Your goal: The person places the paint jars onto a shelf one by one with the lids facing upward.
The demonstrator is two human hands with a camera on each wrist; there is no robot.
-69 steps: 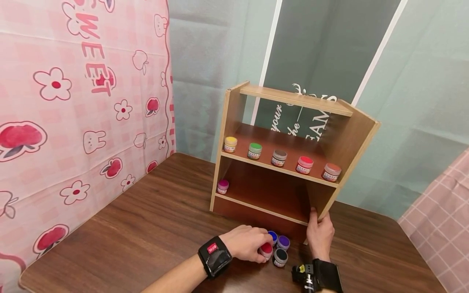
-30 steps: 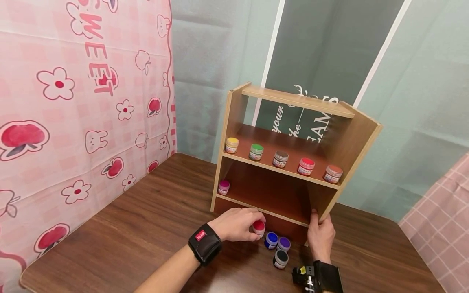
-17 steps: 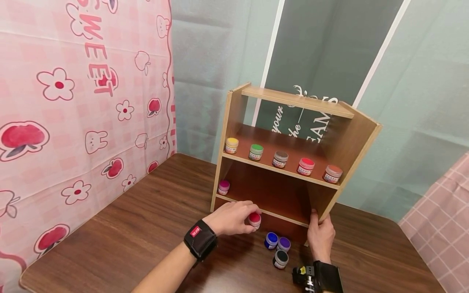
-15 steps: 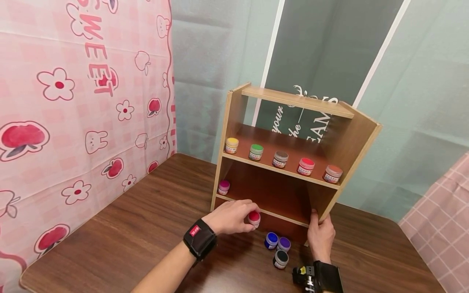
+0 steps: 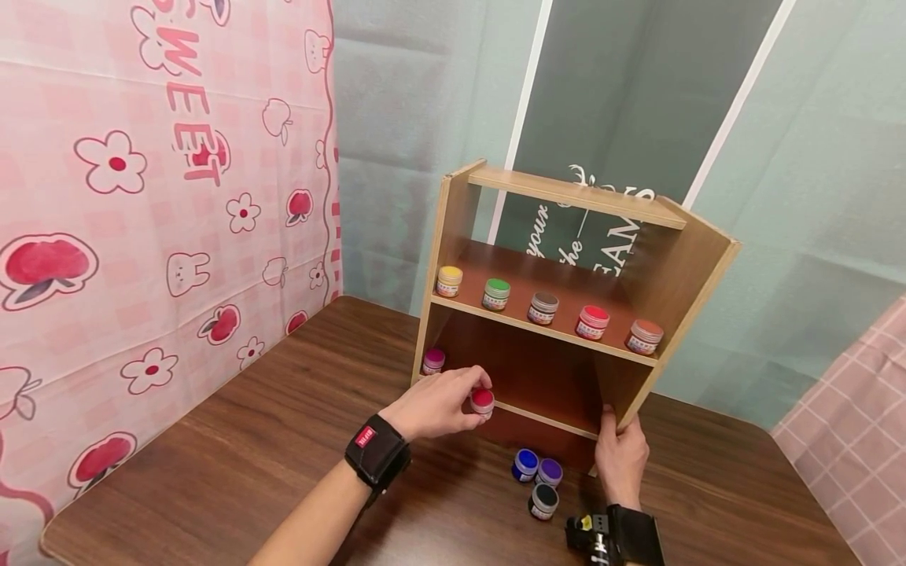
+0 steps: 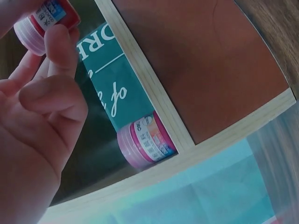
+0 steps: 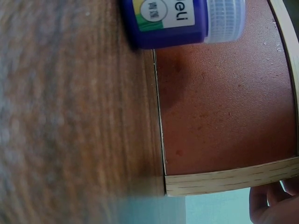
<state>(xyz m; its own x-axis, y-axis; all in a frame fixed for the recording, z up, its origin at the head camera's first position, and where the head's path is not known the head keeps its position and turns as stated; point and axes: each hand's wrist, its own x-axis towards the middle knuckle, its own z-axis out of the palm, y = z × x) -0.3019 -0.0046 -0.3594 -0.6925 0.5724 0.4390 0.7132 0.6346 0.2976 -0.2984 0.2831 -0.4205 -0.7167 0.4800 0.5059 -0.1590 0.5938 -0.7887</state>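
Observation:
My left hand point(image 5: 433, 405) pinches a small red paint jar point(image 5: 483, 401) between thumb and fingers, at the front edge of the lower board of a wooden shelf point(image 5: 697, 295). In the left wrist view this jar point(image 6: 49, 16) is held upper left, partly covered by fingers. A magenta paint jar point(image 5: 434, 359) stands at the left end of that board, against the side panel. My right hand point(image 5: 623, 456) grips the shelf's right side panel low down, thumb on the inner side. The right wrist view catches only some of its fingers point(image 7: 268, 200).
Blue point(image 5: 525, 464), purple point(image 5: 548, 472) and black point(image 5: 543, 501) paint jars stand on the wooden table point(image 5: 283, 440) before the shelf. Along the upper board is a row of several jars, from yellow point(image 5: 449, 281) to reddish brown point(image 5: 644, 336). Curtains point(image 5: 396, 157) hang around the table.
My left hand has lifted the red jar away from the other jars on the table and carried it up and left to the lower board's edge. My right hand stays on the panel.

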